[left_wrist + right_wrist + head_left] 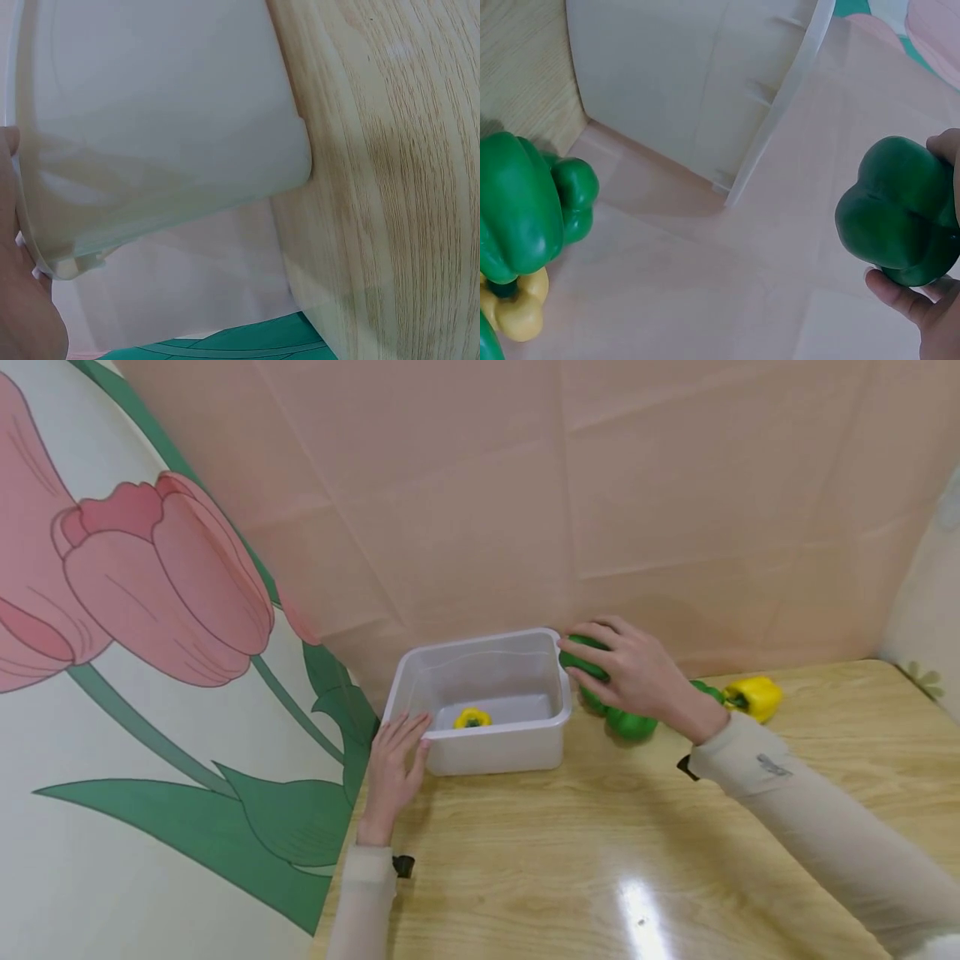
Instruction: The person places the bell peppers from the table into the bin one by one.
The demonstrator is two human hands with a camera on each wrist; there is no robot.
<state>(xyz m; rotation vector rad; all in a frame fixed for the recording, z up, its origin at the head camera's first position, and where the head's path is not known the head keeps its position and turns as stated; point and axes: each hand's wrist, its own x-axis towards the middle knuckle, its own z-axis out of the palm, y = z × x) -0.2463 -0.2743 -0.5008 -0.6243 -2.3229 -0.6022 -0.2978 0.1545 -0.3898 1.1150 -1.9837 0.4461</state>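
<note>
A green bell pepper (896, 210) is gripped between the thumb and fingers of my right hand (636, 672), held up beside the right rim of a pale grey plastic bin (495, 752). Inside the bin, on its floor, lies a yellow bell pepper (472, 718). My left hand (395, 760) rests on the bin's near left corner, fingers stretched over the rim. In the left wrist view that hand (26, 300) touches the rim at the left edge. Below my right hand, more green bell peppers (632, 725) sit on the table, partly hidden by it.
Another yellow bell pepper (753, 697) lies farther right on the wooden table (525, 852), by a partly covered green one (707, 690). A pinkish cloth (465, 510) hangs behind the bin. The wall with painted tulips (180, 585) stands close on the left.
</note>
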